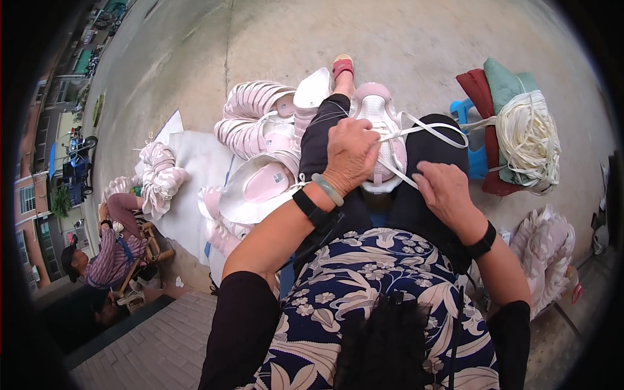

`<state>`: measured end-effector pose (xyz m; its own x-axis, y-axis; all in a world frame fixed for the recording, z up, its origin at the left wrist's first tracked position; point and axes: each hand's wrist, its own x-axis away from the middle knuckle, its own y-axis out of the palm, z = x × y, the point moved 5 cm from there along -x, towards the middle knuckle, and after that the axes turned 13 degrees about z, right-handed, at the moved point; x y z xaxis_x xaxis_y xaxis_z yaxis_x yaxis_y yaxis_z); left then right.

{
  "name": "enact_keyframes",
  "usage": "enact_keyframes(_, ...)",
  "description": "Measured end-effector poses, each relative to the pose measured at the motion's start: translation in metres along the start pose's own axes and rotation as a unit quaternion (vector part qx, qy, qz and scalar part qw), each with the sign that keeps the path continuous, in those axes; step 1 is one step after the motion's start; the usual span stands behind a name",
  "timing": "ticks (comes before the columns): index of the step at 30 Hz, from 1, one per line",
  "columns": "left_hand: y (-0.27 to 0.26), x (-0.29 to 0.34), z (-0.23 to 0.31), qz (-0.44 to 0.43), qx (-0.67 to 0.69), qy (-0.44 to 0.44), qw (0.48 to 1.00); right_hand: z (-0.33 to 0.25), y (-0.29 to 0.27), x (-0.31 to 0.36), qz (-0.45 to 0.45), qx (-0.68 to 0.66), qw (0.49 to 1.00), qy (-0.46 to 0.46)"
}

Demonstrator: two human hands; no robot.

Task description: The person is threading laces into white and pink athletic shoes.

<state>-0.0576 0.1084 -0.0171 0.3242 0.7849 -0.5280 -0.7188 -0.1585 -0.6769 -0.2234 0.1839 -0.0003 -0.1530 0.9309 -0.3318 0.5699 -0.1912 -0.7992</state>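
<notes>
A white and pink shoe upper (372, 93) lies across my lap between my thighs, its white perforated tongue facing up. My left hand (351, 151) is closed at the upper's left side, its fingertips on the white shoelace (445, 136). The lace crosses the upper and loops out over my right thigh. Another stretch of lace runs down from the upper to my right hand (446, 194), whose thumb and fingers are pinched on it. What lies under my left palm is hidden.
Stacked pink and white shoe uppers (253, 104) lie to my left, partly on a white sheet (198, 162). At right, a bundle of white laces (530, 133) rests on folded cloth over a blue stool (478, 162). More uppers (546, 240) lie below it. Another person (107, 263) sits far left.
</notes>
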Motion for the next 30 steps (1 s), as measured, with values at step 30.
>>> enact_keyframes(30, 0.035, 0.006, 0.007, -0.045, 0.006, 0.023, 0.999, 0.006, 0.052, -0.029, 0.021, -0.086, 0.993, 0.084)
